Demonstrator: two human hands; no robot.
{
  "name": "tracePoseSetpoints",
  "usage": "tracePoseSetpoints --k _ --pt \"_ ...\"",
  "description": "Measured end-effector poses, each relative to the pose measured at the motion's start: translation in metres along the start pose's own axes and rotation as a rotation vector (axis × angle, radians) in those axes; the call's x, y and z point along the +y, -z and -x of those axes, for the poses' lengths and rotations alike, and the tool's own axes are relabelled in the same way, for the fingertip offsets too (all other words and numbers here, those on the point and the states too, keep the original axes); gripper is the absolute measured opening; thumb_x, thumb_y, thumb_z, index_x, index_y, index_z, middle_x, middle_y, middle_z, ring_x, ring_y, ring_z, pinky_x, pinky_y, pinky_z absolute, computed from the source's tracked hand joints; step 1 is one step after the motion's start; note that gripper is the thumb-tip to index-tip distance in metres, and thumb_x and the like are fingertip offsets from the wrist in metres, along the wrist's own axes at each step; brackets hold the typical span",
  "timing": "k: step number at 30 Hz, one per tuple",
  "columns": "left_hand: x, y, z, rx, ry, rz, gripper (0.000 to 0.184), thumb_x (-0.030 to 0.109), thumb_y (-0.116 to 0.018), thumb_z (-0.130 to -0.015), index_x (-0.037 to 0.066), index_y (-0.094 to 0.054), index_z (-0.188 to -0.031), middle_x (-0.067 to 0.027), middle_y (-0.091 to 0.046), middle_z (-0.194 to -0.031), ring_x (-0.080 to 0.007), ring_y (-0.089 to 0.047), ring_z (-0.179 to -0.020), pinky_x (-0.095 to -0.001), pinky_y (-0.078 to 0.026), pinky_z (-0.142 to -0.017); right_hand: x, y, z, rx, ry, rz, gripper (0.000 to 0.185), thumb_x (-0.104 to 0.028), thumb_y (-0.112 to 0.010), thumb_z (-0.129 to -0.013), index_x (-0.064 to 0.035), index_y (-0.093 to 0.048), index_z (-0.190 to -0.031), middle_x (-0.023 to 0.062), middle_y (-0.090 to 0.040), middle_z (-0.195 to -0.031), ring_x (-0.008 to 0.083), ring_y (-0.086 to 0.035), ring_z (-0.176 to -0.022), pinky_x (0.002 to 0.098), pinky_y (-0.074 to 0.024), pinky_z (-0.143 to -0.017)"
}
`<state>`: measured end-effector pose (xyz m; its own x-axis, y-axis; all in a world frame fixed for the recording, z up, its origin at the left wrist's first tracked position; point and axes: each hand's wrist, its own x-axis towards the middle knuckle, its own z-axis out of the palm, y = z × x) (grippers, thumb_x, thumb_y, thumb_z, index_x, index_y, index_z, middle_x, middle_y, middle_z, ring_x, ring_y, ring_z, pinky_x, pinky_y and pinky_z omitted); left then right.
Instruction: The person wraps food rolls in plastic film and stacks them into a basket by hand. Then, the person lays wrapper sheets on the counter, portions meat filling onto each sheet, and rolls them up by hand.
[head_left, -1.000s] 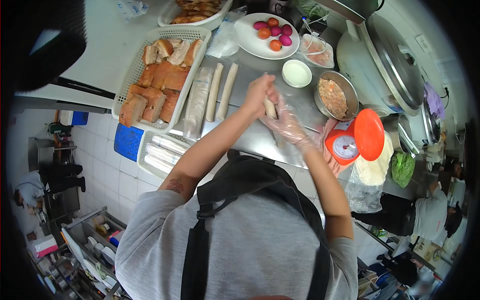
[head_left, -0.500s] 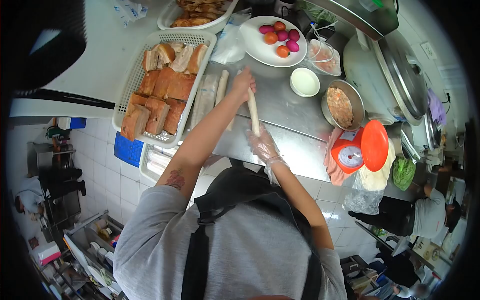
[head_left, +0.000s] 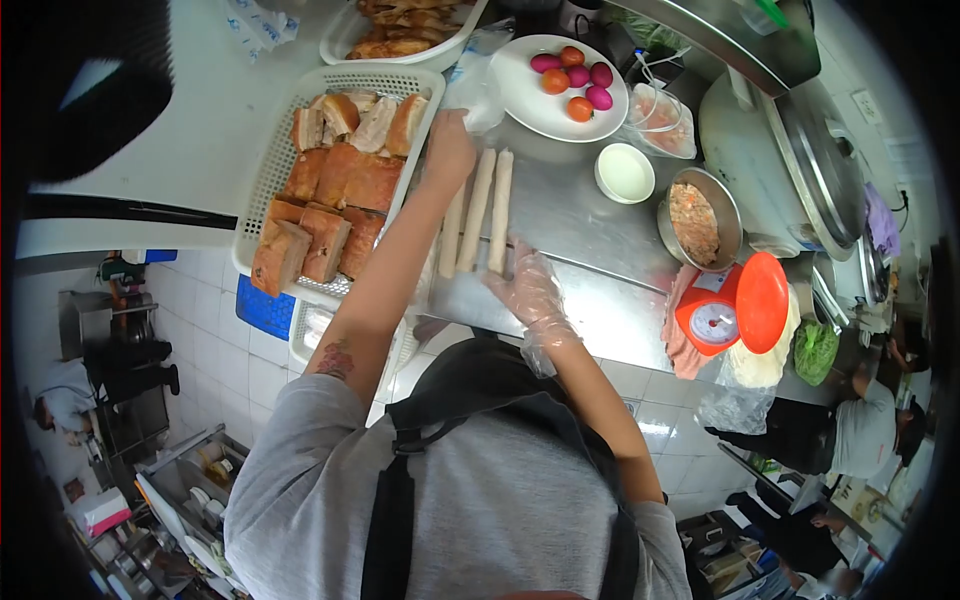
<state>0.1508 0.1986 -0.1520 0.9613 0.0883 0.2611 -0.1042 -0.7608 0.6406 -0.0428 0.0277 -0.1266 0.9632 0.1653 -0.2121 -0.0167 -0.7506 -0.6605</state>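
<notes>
My left hand is bare and closed at the edge of a crumpled clear plastic bag, beside the white basket; its fingers are partly hidden. Three long pale rolls lie side by side on the steel table, below and to the right of that hand. In a clear plastic glove, my right hand is open, fingers apart, just beside the lower end of the rightmost roll. Nothing is in it.
The white perforated basket holds roasted meat slabs. Farther back stand a white plate of red and purple balls, a white bowl and a steel bowl of minced filling. An orange scale sits right.
The roll held between both hands now lies on the table with the others. My left hand has moved left to the plastic bag, which has shifted. My right hand has let go.
</notes>
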Motion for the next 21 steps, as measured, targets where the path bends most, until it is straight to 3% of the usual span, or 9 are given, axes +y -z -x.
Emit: tracePoseSetpoints --k 4,5,8,11,14,17,20,21 --pt "-0.02 -0.033 -0.014 0.08 -0.297 -0.226 0.054 -0.012 -0.051 -0.081 -0.002 -0.052 -0.134 -0.0228 -0.046 -0.146 -0.0432 -0.049 -0.13 -0.045 -0.042 -0.11 0.013 -0.015 -0.041 0.05 0.008 -0.158 0.082 -0.035 -0.072 -0.086 0.0056 -0.037 -0.147 0.0309 -0.057 -0.124 0.0453 -0.058 -0.112 0.049 -0.0464 -0.099" --pt "-0.021 -0.036 -0.018 0.002 -0.161 -0.262 0.054 -0.007 -0.052 -0.086 0.0 -0.048 -0.139 -0.021 -0.044 -0.15 -0.0421 -0.049 -0.131 -0.044 -0.044 -0.109 0.016 -0.019 -0.046 0.072 0.04 -0.145 0.081 -0.034 -0.071 -0.086 0.0056 -0.037 -0.148 0.0309 -0.057 -0.123 0.045 -0.057 -0.112 0.0487 -0.0461 -0.099" --pt "-0.007 -0.026 -0.026 -0.186 -0.04 -0.409 0.052 0.001 -0.051 -0.091 0.002 -0.046 -0.142 -0.0217 -0.042 -0.152 -0.0385 -0.052 -0.13 -0.0421 -0.048 -0.105 0.015 -0.026 -0.062 0.086 0.092 -0.167 0.077 -0.03 -0.069 -0.088 0.0058 -0.036 -0.149 0.0302 -0.058 -0.122 0.0444 -0.056 -0.112 0.0481 -0.0452 -0.099" --pt "-0.007 -0.032 -0.021 -0.175 -0.061 -0.575 0.051 0.004 -0.051 -0.093 0.003 -0.045 -0.143 -0.0226 -0.042 -0.152 -0.0351 -0.058 -0.125 -0.0411 -0.052 -0.099 0.017 -0.031 -0.071 0.071 0.07 -0.27 0.072 -0.026 -0.068 -0.089 0.0053 -0.039 -0.147 0.028 -0.06 -0.12 0.0434 -0.057 -0.11 0.0476 -0.0453 -0.098" --pt "-0.019 -0.04 -0.02 -0.063 -0.094 -0.649 0.05 0.006 -0.051 -0.094 0.004 -0.045 -0.144 -0.0206 -0.054 -0.142 -0.0328 -0.062 -0.12 -0.0401 -0.055 -0.095 0.02 -0.038 -0.068 0.128 0.101 -0.323 0.067 -0.02 -0.069 -0.087 0.002 -0.044 -0.145 0.0244 -0.063 -0.115 0.0403 -0.058 -0.106 0.0461 -0.0472 -0.094" --pt "-0.018 -0.032 -0.032 -0.152 -0.042 -0.773 0.037 0.006 -0.055 -0.093 0.004 -0.06 -0.13 -0.0164 -0.068 -0.122 -0.0325 -0.068 -0.11 -0.0399 -0.058 -0.089 0.018 -0.026 -0.045 0.096 0.133 -0.39 0.063 -0.011 -0.069 -0.086 -0.0021 -0.048 -0.144 0.0209 -0.064 -0.109 0.0359 -0.06 -0.1 0.0438 -0.049 -0.089" --pt "0.012 -0.003 -0.043 -0.392 -0.079 -0.774 0.021 0.005 -0.06 -0.089 0.005 -0.072 -0.106 -0.0149 -0.073 -0.104 -0.0318 -0.072 -0.099 -0.0398 -0.059 -0.082 0.025 -0.034 -0.029 0.145 0.158 -0.436 0.059 -0.006 -0.069 -0.085 -0.0047 -0.051 -0.142 0.0178 -0.064 -0.106 0.0306 -0.061 -0.094 0.0407 -0.0503 -0.084" --pt "0.012 0.0 -0.048 -0.363 -0.153 -0.748 0.017 0.004 -0.061 -0.088 0.005 -0.072 -0.101 -0.0156 -0.073 -0.103 -0.0316 -0.073 -0.095 -0.0399 -0.06 -0.079 0.025 -0.035 -0.025 0.142 0.15 -0.434 0.058 -0.006 -0.069 -0.085 -0.005 -0.052 -0.141 0.0169 -0.064 -0.106 0.029 -0.061 -0.092 0.0397 -0.0505 -0.083"
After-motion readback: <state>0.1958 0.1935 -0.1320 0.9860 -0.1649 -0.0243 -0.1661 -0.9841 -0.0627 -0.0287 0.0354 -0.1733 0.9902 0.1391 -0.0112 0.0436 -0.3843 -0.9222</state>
